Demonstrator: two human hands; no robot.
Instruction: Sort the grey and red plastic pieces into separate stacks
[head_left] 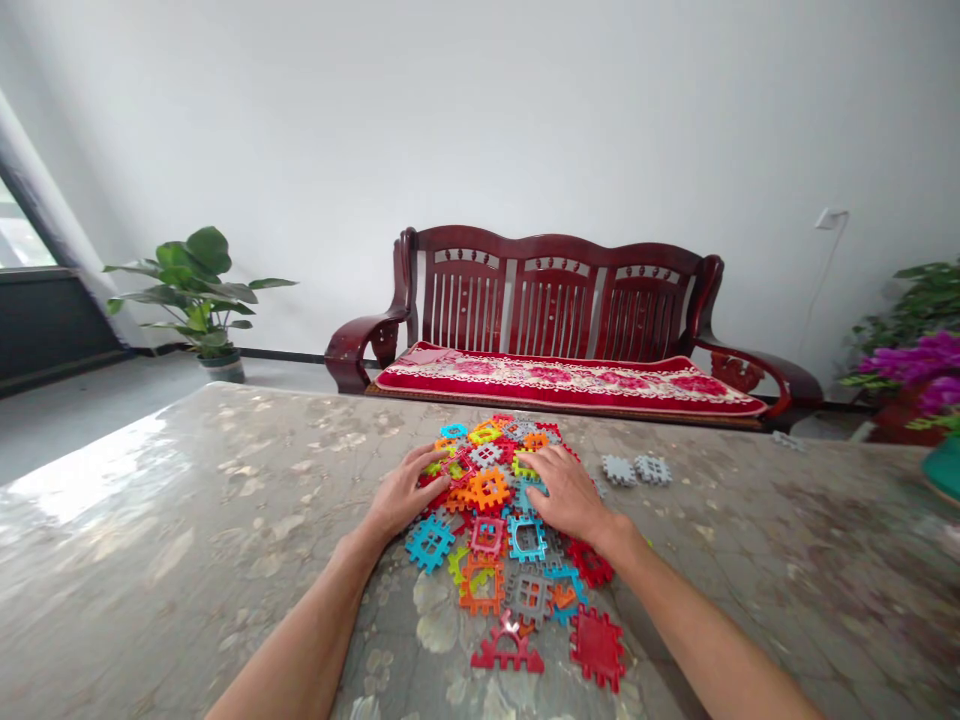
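Note:
A loose pile of colourful plastic interlocking pieces lies in the middle of the table, with an orange piece (488,489) near its centre. My left hand (407,489) rests on the pile's left edge, fingers apart, above a blue piece (430,543). On the right side of the pile lies my right hand (564,490), its fingers spread over blue and green pieces. A blue frame piece (526,539) sits just below it. Nearest to me are a red square piece (597,647) and a red arched piece (508,645). Neither hand visibly grips a piece.
Two grey pieces (652,470) lie apart on the table (285,560), right of the pile, and another lies farther right. Beyond the table stands a wooden bench (555,300) with a red cushion. A teal pot (942,468) with purple flowers is at the right edge.

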